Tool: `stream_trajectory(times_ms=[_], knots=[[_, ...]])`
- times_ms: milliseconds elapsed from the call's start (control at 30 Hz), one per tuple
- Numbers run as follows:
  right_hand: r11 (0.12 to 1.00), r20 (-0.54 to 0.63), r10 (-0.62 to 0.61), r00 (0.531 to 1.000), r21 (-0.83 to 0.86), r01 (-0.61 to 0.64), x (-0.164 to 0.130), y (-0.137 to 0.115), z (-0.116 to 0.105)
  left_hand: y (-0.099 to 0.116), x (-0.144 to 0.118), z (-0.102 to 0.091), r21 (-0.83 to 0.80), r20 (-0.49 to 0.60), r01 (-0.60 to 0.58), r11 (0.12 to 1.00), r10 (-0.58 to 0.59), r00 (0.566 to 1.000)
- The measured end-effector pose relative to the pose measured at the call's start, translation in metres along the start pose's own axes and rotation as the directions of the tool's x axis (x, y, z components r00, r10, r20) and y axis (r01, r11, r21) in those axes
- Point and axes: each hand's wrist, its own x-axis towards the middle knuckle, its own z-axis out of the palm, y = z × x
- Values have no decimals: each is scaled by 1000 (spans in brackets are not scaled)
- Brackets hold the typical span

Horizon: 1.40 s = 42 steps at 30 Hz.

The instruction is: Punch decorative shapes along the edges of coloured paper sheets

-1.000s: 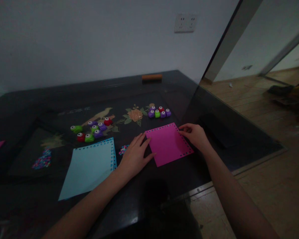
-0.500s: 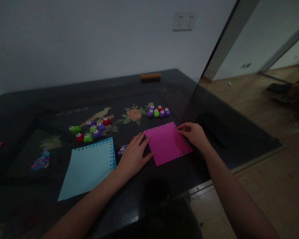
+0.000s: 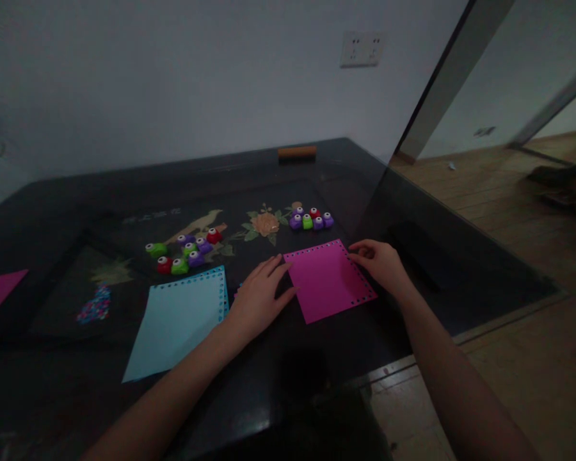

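Observation:
A square sheet of pink paper (image 3: 330, 282) lies flat on the dark table, small punched holes running along its far edge and right edge. My left hand (image 3: 260, 291) rests at the sheet's left edge, fingers stretched out and thumb on the paper. At the right edge, my right hand (image 3: 375, 261) has its fingers curled and its thumb and forefinger closed on the sheet's border. Left of my left hand lies a stack of light blue paper (image 3: 180, 323), with holes punched along its far and right edges. A few punched-out bits are mostly hidden behind my left hand.
Several green, red and purple eye-topped craft punches (image 3: 189, 251) stand behind the blue paper, and more punches (image 3: 312, 219) behind the pink sheet. Coloured paper bits (image 3: 95, 305) form a pile at left, near another pink sheet (image 3: 0, 291). A brown roll (image 3: 296, 152) lies by the wall.
The view has shifted slightly, so everything sits a little farther right, and more of the left pink sheet shows. Both hands keep their places at the pink paper's edges.

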Motion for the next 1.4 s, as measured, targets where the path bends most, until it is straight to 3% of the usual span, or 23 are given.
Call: stream_trajectory(times_ms=[100, 200, 433, 567, 733, 867, 967, 1100, 1167, 1267, 1400], knots=[[1000, -10, -8, 1000, 1, 8, 0, 1, 0, -6, -1, -16, -65, -55, -24, 998, 20, 998], [1000, -28, -8, 1000, 13, 8, 0, 0, 0, -26, -13, -34, -124, -94, -57, 991, 45, 995], [999, -59, 15, 998, 49, -12, 0, -6, -3, -130, -68, -60, -57, -266, 106, 993, -117, 957], [995, -80, -18, 997, 98, 26, 0, -6, 0, -163, -84, -66, -47, -335, 206, 977, -210, 919], [986, -54, -68, 996, 150, 75, -3, -26, -2, -171, -89, -70, -52, -294, 162, 986, -170, 940], [966, 32, -216, 976, 154, 209, -8, -79, 4, -177, -94, -74, -20, -219, 126, 992, -127, 967], [927, 190, -369, 910, 144, 346, -13, -131, 25, -181, -96, -76, -29, -204, 105, 994, -109, 973], [828, 402, -544, 736, 115, 549, -16, -188, 69, -179, -98, -76, -49, -141, 96, 994, -102, 985], [787, 481, -565, 671, 69, 613, -15, -207, 92, -177, -98, -76, -53, -113, 97, 994, -102, 988], [760, 544, -526, 654, -45, 648, -11, -223, 119, -176, -98, -74, -64, -87, 109, 992, -114, 990], [750, 560, -518, 646, -66, 658, -8, -229, 138, -178, -98, -70, -70, -60, 132, 989, -137, 989]])
